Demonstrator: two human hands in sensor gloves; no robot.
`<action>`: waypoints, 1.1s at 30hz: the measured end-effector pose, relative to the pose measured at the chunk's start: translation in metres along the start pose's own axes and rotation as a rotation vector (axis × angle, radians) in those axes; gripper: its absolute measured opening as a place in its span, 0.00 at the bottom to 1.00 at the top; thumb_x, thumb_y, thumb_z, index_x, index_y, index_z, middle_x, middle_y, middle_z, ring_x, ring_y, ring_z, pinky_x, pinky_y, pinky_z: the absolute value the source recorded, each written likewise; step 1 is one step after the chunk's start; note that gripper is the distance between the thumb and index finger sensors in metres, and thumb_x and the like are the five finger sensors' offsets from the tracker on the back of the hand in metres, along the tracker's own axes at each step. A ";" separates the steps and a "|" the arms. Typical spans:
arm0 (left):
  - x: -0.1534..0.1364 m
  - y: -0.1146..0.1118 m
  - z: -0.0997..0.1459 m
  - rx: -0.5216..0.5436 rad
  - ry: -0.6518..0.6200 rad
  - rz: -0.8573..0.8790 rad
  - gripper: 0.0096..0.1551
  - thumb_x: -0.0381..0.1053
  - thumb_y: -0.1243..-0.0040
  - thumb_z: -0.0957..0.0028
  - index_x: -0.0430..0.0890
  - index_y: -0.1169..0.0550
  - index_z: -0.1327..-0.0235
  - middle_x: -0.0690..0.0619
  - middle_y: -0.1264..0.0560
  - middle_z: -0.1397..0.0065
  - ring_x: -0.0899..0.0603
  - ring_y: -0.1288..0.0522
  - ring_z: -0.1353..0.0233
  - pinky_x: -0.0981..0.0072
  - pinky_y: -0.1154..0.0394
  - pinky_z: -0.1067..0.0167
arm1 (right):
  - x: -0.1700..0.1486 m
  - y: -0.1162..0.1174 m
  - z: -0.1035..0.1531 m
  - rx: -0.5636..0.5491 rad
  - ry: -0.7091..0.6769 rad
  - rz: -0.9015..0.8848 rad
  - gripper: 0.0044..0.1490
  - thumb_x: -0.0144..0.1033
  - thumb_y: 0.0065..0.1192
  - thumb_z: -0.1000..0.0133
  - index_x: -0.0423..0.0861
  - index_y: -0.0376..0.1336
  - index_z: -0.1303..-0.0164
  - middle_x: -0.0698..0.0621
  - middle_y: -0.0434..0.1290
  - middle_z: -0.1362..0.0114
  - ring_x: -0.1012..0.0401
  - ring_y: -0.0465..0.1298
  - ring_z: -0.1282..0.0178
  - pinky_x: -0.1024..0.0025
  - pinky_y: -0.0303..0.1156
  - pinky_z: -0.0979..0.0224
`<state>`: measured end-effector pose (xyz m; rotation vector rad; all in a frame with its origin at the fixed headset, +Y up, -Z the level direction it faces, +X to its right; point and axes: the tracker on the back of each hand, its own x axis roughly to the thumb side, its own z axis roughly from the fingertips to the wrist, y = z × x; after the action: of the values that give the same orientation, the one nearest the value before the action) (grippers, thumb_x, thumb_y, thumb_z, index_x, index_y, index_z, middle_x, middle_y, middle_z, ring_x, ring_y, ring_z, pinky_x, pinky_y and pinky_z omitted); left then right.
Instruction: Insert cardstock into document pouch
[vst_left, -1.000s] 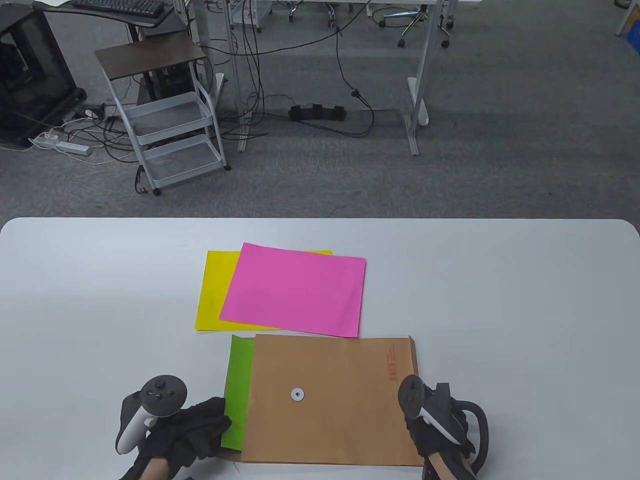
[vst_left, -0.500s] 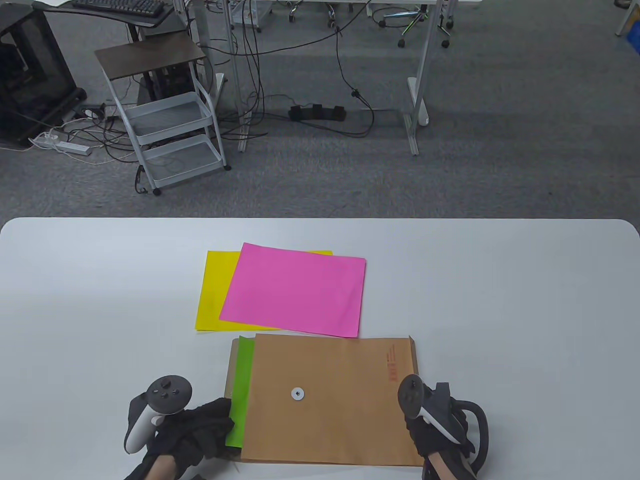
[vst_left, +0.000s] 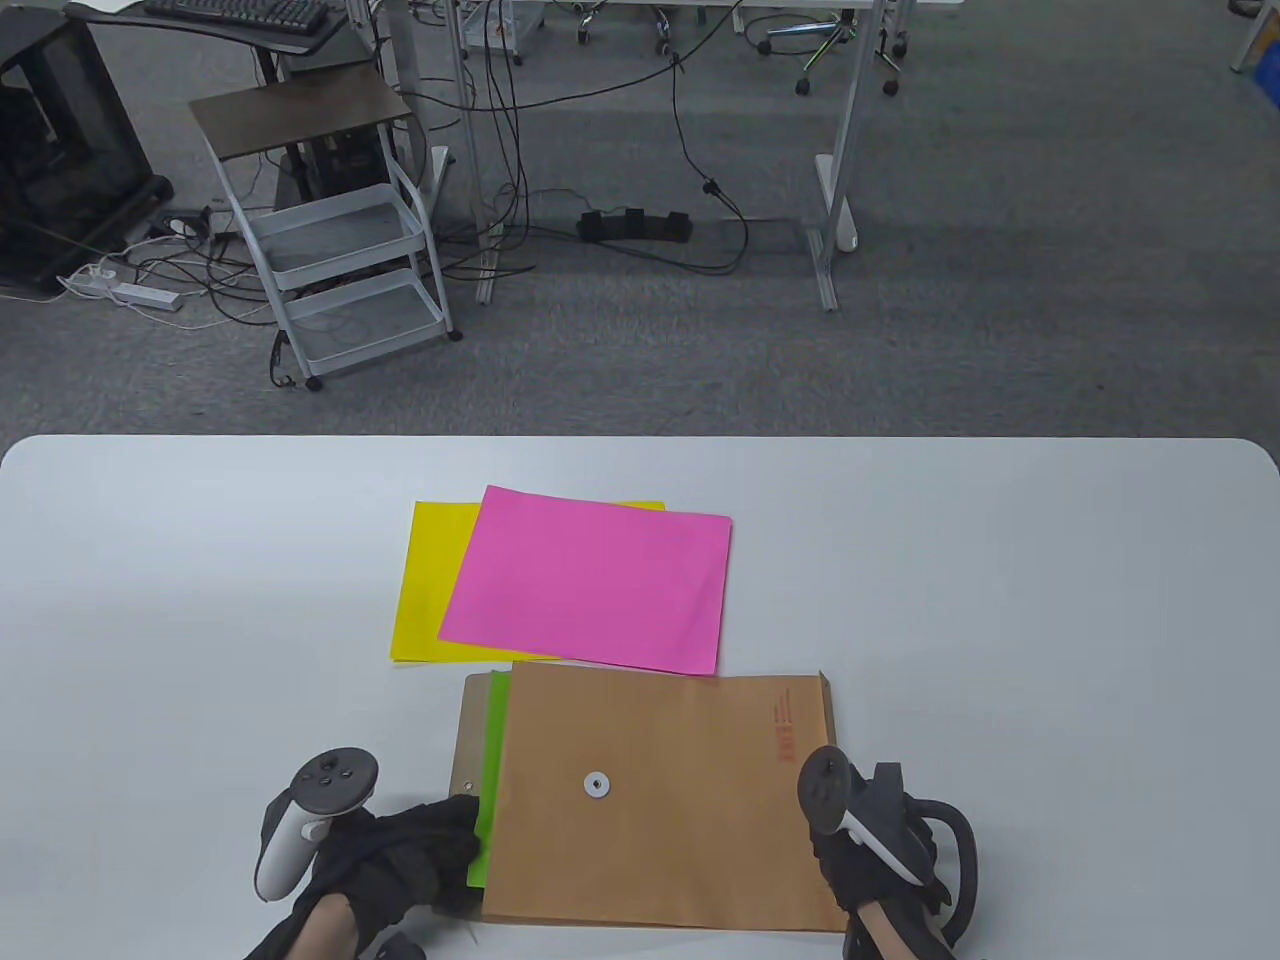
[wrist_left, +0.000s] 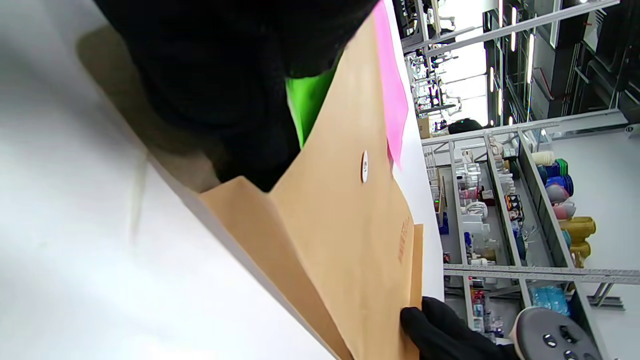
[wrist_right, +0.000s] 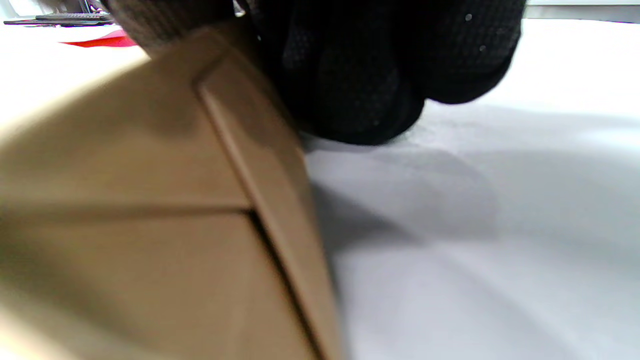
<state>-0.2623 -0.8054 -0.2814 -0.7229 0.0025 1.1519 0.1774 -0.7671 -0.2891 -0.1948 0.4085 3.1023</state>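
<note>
The left grip (vst_left: 400, 865) presses its fingers on the green cardstock (vst_left: 488, 770) at the pouch mouth. The right grip (vst_left: 880, 850) holds the far end of the brown document pouch (vst_left: 660, 800), which lies at the bench's (vst_left: 1000, 600) near edge. Only a thin green strip shows. Pink cardstock (vst_left: 590, 580) overlaps yellow cardstock (vst_left: 425, 590) mid-bench.

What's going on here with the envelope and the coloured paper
A person in black sensor gloves is sliding a green cardstock sheet into a brown document pouch. The left hand pushes at the sheet's exposed edge; only a narrow green strip shows outside the pouch's open left end. The right hand holds the pouch's right end. Pink and yellow sheets lie just beyond on the table.
</note>
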 end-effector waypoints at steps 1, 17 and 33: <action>-0.001 0.000 0.000 -0.004 0.000 0.009 0.28 0.38 0.43 0.32 0.39 0.31 0.19 0.42 0.18 0.33 0.47 0.10 0.46 0.60 0.14 0.45 | 0.000 0.000 0.000 0.001 0.001 -0.003 0.20 0.28 0.55 0.24 0.29 0.60 0.29 0.40 0.74 0.45 0.55 0.80 0.55 0.54 0.75 0.45; -0.001 -0.003 -0.010 -0.085 0.035 0.155 0.27 0.39 0.42 0.31 0.41 0.31 0.19 0.40 0.18 0.33 0.47 0.09 0.46 0.62 0.13 0.46 | -0.003 -0.001 -0.002 0.013 0.004 -0.029 0.18 0.26 0.54 0.23 0.29 0.60 0.30 0.40 0.75 0.45 0.56 0.81 0.55 0.55 0.75 0.45; 0.008 -0.006 -0.025 -0.180 0.068 0.158 0.27 0.40 0.39 0.32 0.44 0.29 0.20 0.42 0.15 0.36 0.49 0.08 0.49 0.64 0.11 0.50 | -0.010 -0.002 -0.006 0.032 -0.003 -0.095 0.28 0.34 0.56 0.32 0.29 0.60 0.30 0.41 0.75 0.46 0.56 0.81 0.56 0.55 0.75 0.45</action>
<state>-0.2454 -0.8135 -0.3009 -0.9346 0.0140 1.2887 0.1881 -0.7660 -0.2939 -0.2033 0.4346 3.0011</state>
